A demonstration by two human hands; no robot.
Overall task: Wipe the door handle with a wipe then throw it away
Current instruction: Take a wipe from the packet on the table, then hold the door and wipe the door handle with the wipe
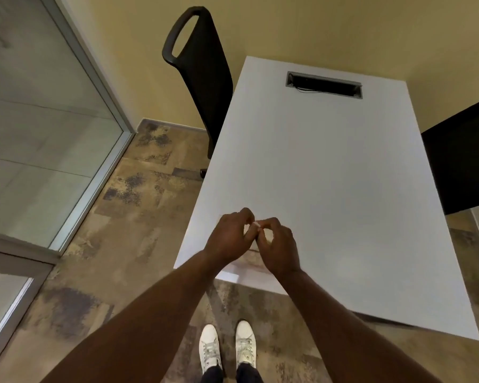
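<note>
both my hands are out over the near left corner of the white worktop point(343, 189). my left hand point(230, 236) and right hand point(278, 244) meet fingertip to fingertip, fingers curled in, and pinched between them is a small pale bit of something point(256, 224) – it may be the wipe, or the edge of its wrapper, i cannot tell which, it is too small and mostly hidden. each grip is nearly closed, thumb and forefingers drawn together on that pale bit. under my hands a flat, light-coloured packet point(249, 262) lies on the worktop, just at its near edge, mostly covered by my wrists.

farther along the worktop a grey cable slot point(324, 84) is set into the surface near the far end. a black chair point(202, 64) stands beside the worktop's left side, against the yellow wall, and another dark chair back point(462, 164) shows at the right. to my left runs a glass partition point(39, 120) with a metal frame. below – my two white shoes point(227, 345) on the mottled brown floor point(108, 222).
</note>
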